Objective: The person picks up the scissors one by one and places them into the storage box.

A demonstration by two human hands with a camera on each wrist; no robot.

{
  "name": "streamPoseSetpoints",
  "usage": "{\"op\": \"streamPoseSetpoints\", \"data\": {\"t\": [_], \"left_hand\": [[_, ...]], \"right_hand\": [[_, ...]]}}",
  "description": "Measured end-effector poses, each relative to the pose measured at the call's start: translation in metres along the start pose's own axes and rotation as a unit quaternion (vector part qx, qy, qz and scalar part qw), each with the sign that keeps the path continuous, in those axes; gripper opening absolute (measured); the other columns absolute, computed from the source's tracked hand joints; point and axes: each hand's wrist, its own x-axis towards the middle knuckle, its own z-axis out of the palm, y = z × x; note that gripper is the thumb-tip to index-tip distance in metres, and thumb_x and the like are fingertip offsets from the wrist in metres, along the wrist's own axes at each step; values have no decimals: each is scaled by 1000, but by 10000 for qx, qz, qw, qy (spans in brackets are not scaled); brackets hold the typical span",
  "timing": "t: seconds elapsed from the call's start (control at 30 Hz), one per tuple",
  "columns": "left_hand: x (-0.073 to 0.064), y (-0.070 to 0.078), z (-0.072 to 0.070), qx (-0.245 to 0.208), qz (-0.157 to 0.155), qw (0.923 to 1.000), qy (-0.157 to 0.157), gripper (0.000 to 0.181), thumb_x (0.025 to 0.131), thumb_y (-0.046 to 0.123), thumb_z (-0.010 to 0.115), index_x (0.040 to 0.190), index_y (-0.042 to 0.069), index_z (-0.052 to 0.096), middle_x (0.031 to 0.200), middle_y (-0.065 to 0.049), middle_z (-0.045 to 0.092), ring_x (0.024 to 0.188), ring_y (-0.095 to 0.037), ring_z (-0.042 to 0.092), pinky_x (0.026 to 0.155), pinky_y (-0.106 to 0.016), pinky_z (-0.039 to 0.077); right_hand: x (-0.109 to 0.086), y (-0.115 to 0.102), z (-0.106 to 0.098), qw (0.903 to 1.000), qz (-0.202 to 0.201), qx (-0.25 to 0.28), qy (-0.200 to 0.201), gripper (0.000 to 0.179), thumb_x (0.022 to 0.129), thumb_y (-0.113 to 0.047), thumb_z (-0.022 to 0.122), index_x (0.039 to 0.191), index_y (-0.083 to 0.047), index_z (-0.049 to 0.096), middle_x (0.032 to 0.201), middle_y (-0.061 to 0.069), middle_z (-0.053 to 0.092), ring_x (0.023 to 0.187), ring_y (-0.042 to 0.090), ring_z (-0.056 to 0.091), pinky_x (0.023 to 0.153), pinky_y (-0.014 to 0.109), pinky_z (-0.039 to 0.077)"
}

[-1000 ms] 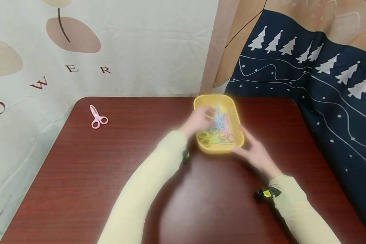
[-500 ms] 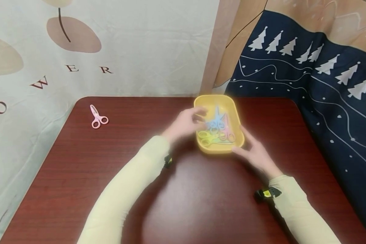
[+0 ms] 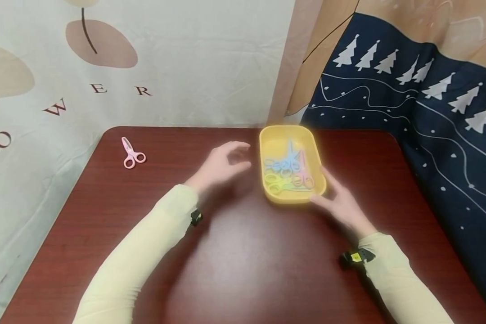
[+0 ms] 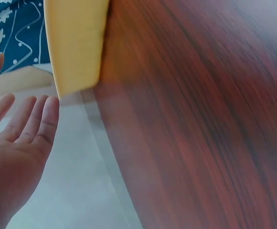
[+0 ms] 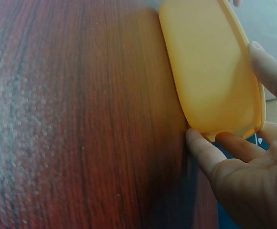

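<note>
A yellow plastic tray (image 3: 269, 135) stands near the back edge of the table. Inside it lie blue scissors (image 3: 289, 155), pink scissors (image 3: 303, 173) and yellow-green scissors (image 3: 277, 183), partly overlapping. My left hand (image 3: 222, 164) hovers left of the tray, holding nothing, with thumb and fingers apart. In the left wrist view its palm shows beside the tray's outer wall (image 4: 76, 43). My right hand (image 3: 342, 204) holds the tray's near right corner, thumb on the near side and fingers along the right wall. The right wrist view shows its fingertips against the tray (image 5: 210, 62).
Another pair of pink scissors (image 3: 132, 154) lies alone at the table's back left. The dark red wooden table (image 3: 227, 252) meets a pale printed cloth (image 3: 210, 67) behind and a navy cloth with white trees (image 3: 389, 94) at the right.
My left hand has come out of the tray and drawn back to the left. More blue scissors now show at the tray's left side. My right hand stays on the tray.
</note>
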Motion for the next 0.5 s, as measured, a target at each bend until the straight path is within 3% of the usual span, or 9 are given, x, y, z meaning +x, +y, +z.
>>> {"op": "streamPoseSetpoints", "data": {"t": [0.13,0.5], "left_hand": [[-6,-11,-16,396,66,9990,206,53,93,18,77,141,8,59,134,-12,64,121,-34,64,105,-49,51],[-30,-41,-63,1223,42,9899,714,51,94,23,76,141,10,60,130,-13,65,113,-37,64,97,-52,53]], "right_hand": [[0,0,-1,9999,-53,-90,-11,95,89,-33,82,160,-49,21,169,-10,25,157,22,21,125,59,19],[1,-1,0,9998,-132,-112,26,94,89,-32,82,161,-46,23,169,-7,26,157,23,20,125,58,18]]}}
